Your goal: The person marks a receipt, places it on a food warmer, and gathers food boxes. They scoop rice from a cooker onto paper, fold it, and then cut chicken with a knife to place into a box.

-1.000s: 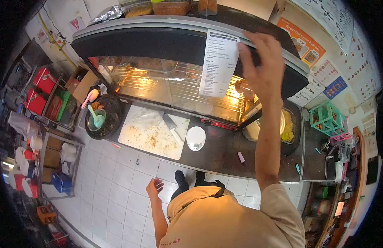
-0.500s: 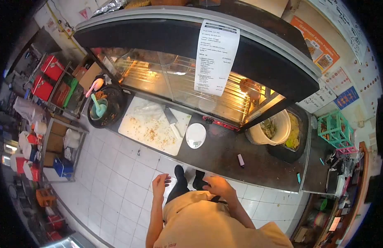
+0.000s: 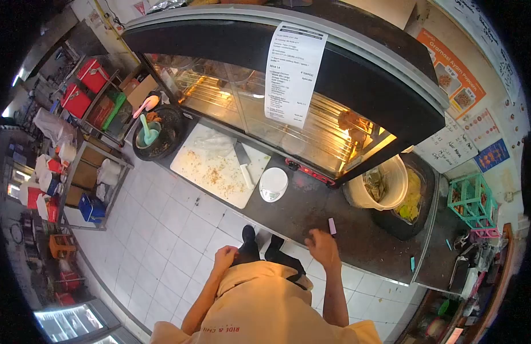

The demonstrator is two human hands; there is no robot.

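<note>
My right hand (image 3: 323, 246) hovers at the counter's front edge with its fingers curled, just below a small pink-purple object (image 3: 332, 226). My left hand (image 3: 226, 256) is near my waist over the floor, its fingers bent; whether either hand holds something is too small to tell. On the dark counter (image 3: 300, 215) stands a round white scale (image 3: 274, 184). Left of it lies a white cutting board (image 3: 211, 186) with crumbs, a clear plastic bag (image 3: 209, 142) and a cleaver (image 3: 242, 163). A long printed receipt (image 3: 296, 74) hangs on the lit glass display case (image 3: 248, 109).
A cream bucket (image 3: 400, 189) and a black tub (image 3: 426, 212) stand at the right, beyond them a green basket (image 3: 471, 195). At the left are a black mortar (image 3: 162, 148) with a teal ladle and a metal rack (image 3: 76, 183). A teal object (image 3: 412, 264) lies near the edge.
My right hand has moved forward and right, close to the pink-purple object. My left hand has dropped slightly nearer my waist. The view has shifted a little.
</note>
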